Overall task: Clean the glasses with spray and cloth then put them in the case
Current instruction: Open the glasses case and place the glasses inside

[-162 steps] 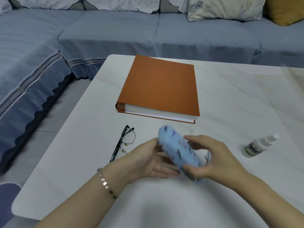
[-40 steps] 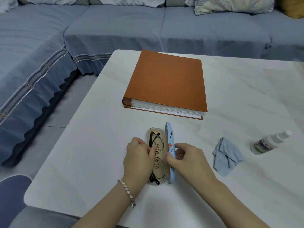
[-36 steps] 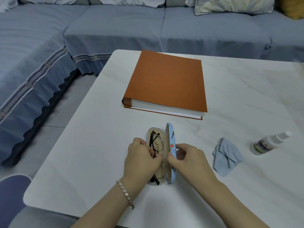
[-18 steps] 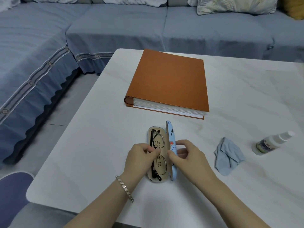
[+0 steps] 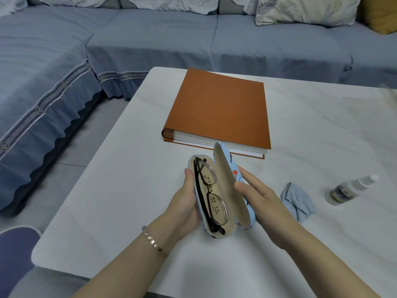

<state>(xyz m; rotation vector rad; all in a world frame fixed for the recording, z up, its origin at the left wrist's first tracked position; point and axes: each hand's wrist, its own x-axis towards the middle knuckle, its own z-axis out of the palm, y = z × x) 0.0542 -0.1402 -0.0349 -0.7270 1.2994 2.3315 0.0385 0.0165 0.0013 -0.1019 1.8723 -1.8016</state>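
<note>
Head camera looks down on a white surface [image 5: 120, 201] that fills the lower and right parts of the frame. Just below the centre, both hands hold the pale blue case [image 5: 228, 186], which stands open with its beige lining showing. The left hand [image 5: 183, 208] cups the base of the case from the left, fingers curled under it and thumb lying along the rim. The right hand [image 5: 260, 196] grips the raised lid from the right, thumb on the inner edge and fingers behind the patterned outside. The glasses [image 5: 211, 196], dark-framed and folded, lie inside the base, running lengthwise from upper left to lower right. Whether the case touches the surface cannot be told. A bracelet [image 5: 152, 240] circles the left wrist.

Right of the right hand, the crumpled blue cloth [image 5: 297, 201] lies on the surface. Further right, near the frame edge, is the spray bottle [image 5: 348, 190], its white cap toward the upper right; whether it stands or lies is unclear. Above the case, an orange-brown book [image 5: 219, 108] lies closed. A blue sofa [image 5: 150, 39] spans the top and left of the frame.
</note>
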